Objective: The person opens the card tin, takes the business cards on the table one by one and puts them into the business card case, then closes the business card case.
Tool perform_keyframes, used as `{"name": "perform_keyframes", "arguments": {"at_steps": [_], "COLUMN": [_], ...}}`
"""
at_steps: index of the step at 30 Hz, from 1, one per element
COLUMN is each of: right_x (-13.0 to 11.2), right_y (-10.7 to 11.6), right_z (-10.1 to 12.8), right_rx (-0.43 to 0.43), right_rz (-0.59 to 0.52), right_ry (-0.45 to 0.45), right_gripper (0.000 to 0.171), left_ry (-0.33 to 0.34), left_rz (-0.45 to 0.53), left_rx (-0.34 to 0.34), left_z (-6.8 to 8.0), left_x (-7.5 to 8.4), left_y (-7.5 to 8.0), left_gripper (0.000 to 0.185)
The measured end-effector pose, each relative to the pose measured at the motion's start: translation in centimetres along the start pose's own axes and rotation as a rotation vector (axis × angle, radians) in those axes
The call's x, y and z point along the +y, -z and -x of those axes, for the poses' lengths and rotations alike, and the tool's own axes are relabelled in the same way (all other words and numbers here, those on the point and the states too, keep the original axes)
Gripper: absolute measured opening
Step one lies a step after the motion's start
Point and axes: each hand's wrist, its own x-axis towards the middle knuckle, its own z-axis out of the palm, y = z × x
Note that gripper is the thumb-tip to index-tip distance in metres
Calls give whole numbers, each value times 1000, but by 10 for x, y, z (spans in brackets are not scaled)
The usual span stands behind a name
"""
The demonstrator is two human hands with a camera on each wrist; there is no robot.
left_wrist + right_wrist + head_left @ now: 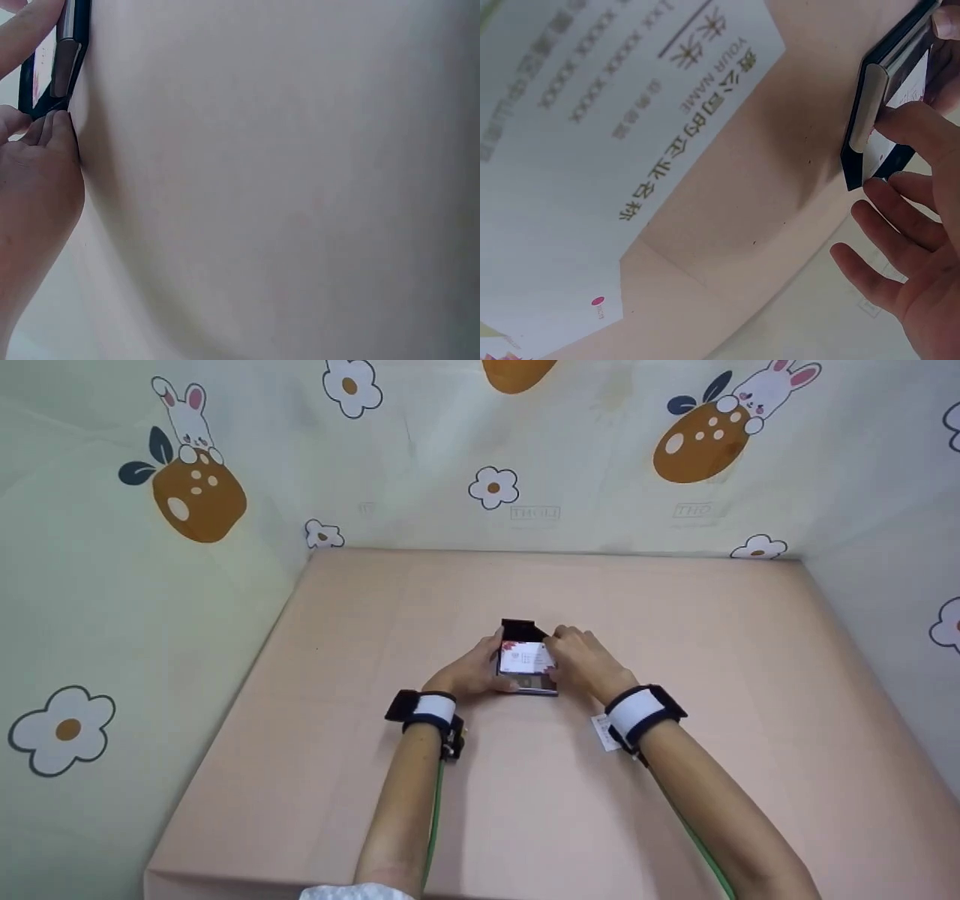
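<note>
Looking down from the head view, one black card case (527,660) sits on the pink bench (525,795) near its middle, lid raised at the far side, with one white card (525,658) lying in or over its mouth. The left hand (469,669) curls against the case's left side and steadies it; the right hand (581,660) comes in from the case's right, fingers bent onto the card's edge. Two hands, one case, one card here, plus one small white tag (602,733) hanging by the right wrist band. The likely slip: the card catches on the case's rim and bends, or the case skids if the left hand loosens.

From the left wrist view, the left hand (34,172) pinches the near corner of the case (60,64), fingers closed on its dark edge. One case, one metal clasp strip (66,52). A grip this close to the corner could let the case pivot.

At the right wrist, the right hand (915,225) has a fingertip pressing the card (904,94) at the case (877,97), other fingers spread loose. One large printed card (615,135) fills the left, close to the lens. Pressing with one finger could buckle the card.
</note>
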Motion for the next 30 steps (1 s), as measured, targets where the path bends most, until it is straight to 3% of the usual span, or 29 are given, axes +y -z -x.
{"name": "perform_keyframes", "arguments": {"at_steps": [7,14,20,23,30], "right_x": [-1,-3,-5,-10,-22], "right_y": [0,2,0,-4,-13], "right_z": [-1,0,3,6,13], "right_rx": [-5,-29,79,91,-94], "right_rz": [-72,-65,-82,-95,-105], "right_ry": [-13,-17,49,82,51], "right_gripper": [21,15,11,22,57], "left_ry": [1,-42,-41,-59,-80], "left_rz": [19,-16,-15,-9,-25], "left_rx": [1,-11,-14,-10,-12], "left_z": [1,0,-1,-1,-1], "left_x": [0,-2,-2,-1,-3], "left_y": [0,1,3,3,2], "left_gripper": [109,112,112,110,114]}}
